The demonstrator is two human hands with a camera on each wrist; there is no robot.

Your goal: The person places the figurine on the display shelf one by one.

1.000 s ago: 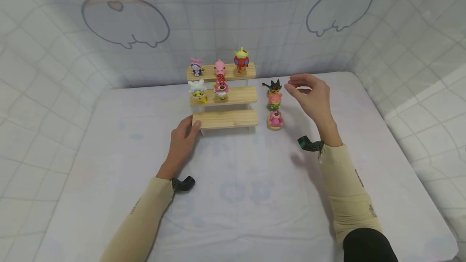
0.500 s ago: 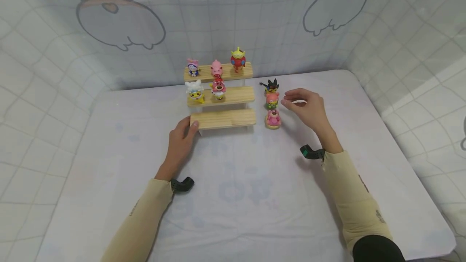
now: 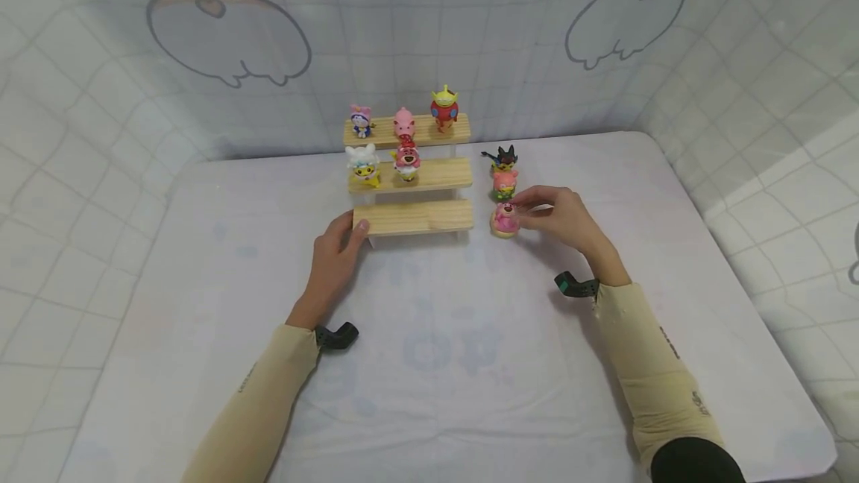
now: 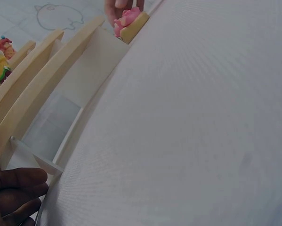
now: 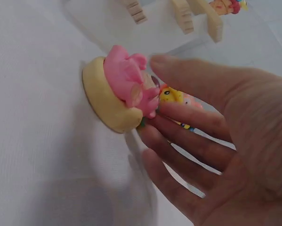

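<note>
My left hand (image 3: 333, 256) grips the left end of the lowest board of a three-tier wooden display stand (image 3: 419, 218), thumb on top. In the left wrist view its fingers (image 4: 20, 179) lie beside the stand's clear support. My right hand (image 3: 564, 218) reaches round a pink bear figurine (image 3: 506, 220) on a tan round base, right of the stand. In the right wrist view, thumb and fingers stand on either side of the bear (image 5: 124, 77), not plainly closed on it. Behind the bear stand a pink-and-green figurine (image 3: 505, 184) and a black-eared figurine (image 3: 503, 158).
On the top board stand a purple-and-pink figurine (image 3: 361, 122), a pink pig figurine (image 3: 404, 124) and a green-yellow alien figurine (image 3: 444, 109). The middle board bears a white-hatted yellow figurine (image 3: 364, 165) and a red-hatted bear figurine (image 3: 406, 161). A patterned curtain (image 3: 429, 28) hangs behind.
My right hand has come down and toward me, from beside the black-eared figurine to the pink bear at the front. The left hand keeps its hold on the stand.
</note>
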